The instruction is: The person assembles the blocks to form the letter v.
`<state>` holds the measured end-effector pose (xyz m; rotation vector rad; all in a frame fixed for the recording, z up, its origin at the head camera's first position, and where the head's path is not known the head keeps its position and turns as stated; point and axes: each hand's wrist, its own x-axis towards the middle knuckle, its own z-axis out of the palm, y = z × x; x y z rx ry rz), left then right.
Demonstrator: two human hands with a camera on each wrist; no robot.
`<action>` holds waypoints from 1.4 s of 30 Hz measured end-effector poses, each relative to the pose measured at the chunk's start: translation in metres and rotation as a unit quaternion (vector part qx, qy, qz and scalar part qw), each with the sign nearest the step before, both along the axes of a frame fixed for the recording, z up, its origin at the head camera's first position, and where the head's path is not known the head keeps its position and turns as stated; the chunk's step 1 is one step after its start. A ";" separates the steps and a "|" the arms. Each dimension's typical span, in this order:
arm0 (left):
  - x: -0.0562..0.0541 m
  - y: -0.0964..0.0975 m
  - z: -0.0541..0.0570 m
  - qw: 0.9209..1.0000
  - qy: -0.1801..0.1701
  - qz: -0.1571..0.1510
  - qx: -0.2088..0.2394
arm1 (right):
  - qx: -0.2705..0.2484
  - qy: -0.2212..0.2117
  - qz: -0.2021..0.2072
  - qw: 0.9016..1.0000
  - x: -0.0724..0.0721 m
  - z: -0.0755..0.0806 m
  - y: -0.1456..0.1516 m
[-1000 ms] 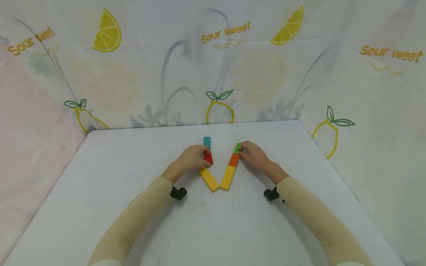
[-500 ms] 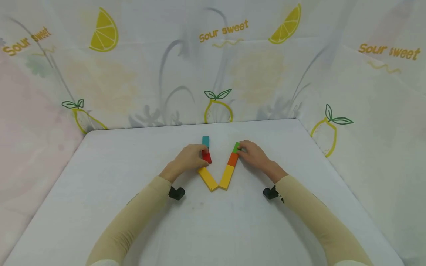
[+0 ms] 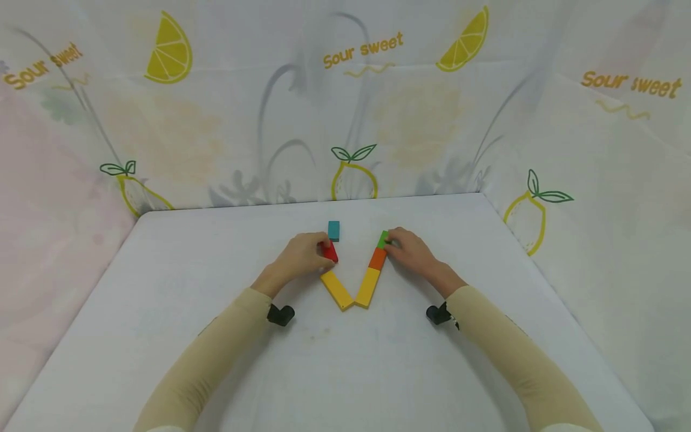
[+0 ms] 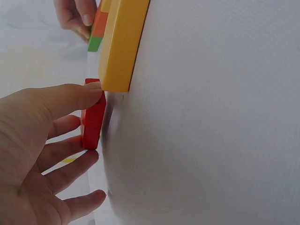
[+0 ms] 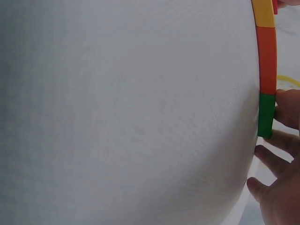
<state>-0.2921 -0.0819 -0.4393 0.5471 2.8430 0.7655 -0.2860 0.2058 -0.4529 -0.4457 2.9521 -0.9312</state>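
My left hand [image 3: 298, 257] pinches a red block [image 3: 330, 252] between thumb and fingers. In the left wrist view the thumb lies on one end of that red block [image 4: 93, 119], close by the end of a yellow block [image 4: 123, 51]. Just beyond it on the table lies a teal block [image 3: 334, 230]. My right hand [image 3: 412, 251] has thumb and forefinger around a green block [image 3: 382, 239], which sits end to end with an orange block [image 3: 378, 259]. A second yellow block [image 3: 367, 288] continues that row. Both yellow blocks come together at their near ends, forming a V.
The blocks are near the middle of a white-covered table [image 3: 345, 372]. Behind it hangs a pale cloth [image 3: 227, 120] printed with lemons. A dark wrist device [image 3: 282, 315] shows under the left sleeve, another device [image 3: 438, 314] under the right.
My left hand has shifted slightly left with the red block, drawing it off the teal block's near end. My right hand keeps its place at the green block.
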 end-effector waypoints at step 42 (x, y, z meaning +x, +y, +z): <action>0.017 -0.025 0.001 0.999 0.018 -0.003 -0.031 | 0.016 0.024 0.009 1.000 0.002 0.001 0.000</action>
